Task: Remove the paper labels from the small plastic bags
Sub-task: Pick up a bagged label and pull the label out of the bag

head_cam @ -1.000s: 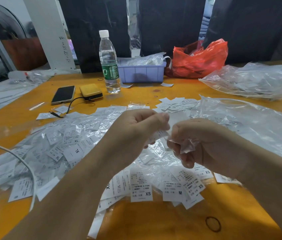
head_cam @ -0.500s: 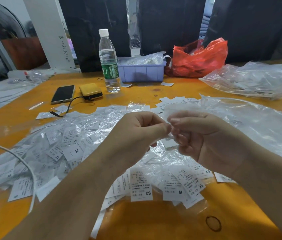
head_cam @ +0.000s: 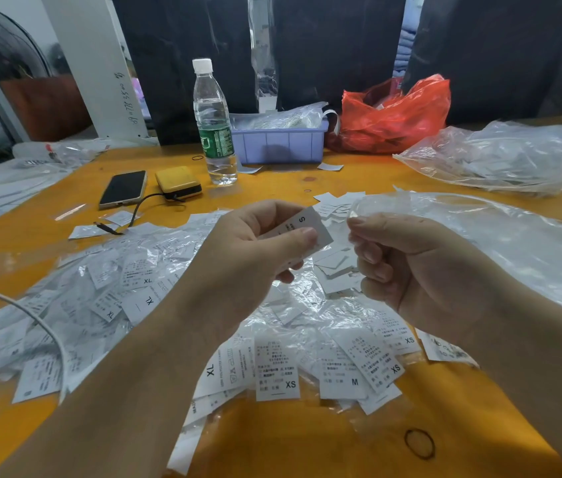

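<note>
Now drawn apart above the orange table [head_cam: 307, 439]: left hand [head_cam: 255, 250] pinching a white paper label marked S [head_cam: 302, 226], right hand [head_cam: 410, 267] pinching the emptied small clear plastic bag [head_cam: 371, 207], joined half a second earlier

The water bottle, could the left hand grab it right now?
Probably not yet. The left hand is busy pinching a paper label marked S. The water bottle stands upright farther back on the table, with nothing tall in between, so the path looks free once the label is dropped.

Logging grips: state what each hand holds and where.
Left hand pinches the S label near its end. Right hand pinches a clear small bag by its edge.
</note>
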Demonstrator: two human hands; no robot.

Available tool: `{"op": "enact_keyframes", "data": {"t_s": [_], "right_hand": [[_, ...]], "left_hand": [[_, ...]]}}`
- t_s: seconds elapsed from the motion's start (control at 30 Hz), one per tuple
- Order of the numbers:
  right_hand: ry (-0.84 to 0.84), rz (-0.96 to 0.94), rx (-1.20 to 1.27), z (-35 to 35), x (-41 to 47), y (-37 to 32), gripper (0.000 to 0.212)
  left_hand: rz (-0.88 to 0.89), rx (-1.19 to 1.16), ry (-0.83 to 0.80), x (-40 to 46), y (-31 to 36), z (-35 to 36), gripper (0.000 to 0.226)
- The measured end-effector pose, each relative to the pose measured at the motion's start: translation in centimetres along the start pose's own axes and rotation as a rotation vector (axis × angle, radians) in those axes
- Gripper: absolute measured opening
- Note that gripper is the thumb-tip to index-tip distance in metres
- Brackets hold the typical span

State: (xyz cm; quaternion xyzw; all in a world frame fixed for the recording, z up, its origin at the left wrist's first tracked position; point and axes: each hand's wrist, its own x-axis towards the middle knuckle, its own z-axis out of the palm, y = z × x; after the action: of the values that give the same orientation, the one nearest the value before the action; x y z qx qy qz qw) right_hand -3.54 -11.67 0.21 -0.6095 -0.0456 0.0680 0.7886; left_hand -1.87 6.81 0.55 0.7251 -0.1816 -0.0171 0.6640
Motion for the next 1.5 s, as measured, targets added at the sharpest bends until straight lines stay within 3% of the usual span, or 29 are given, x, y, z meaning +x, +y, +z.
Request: {"op": "enact_keyframes", "data": {"t_s": [0.53, 1.03, 1.5], "right_hand": [[0.001, 0.009, -0.045, 0.26, -0.01, 0.77, 0.018], [-0.020, -0.012, -0.056, 0.61, -0.20, 0.79, 0.014], [0.090, 0.020, 0.049, 0.50, -0.10, 0.67, 0.006]], "left_hand": [[0.023, -0.062, 0.003, -0.06, 0.25, 0.17, 0.006], [0.131, 0.105, 0.156, -0.18, -0.13, 0.39, 0.005], [0.128, 0.098, 0.121, -0.31, 0.04, 0.42, 0.003]]}}
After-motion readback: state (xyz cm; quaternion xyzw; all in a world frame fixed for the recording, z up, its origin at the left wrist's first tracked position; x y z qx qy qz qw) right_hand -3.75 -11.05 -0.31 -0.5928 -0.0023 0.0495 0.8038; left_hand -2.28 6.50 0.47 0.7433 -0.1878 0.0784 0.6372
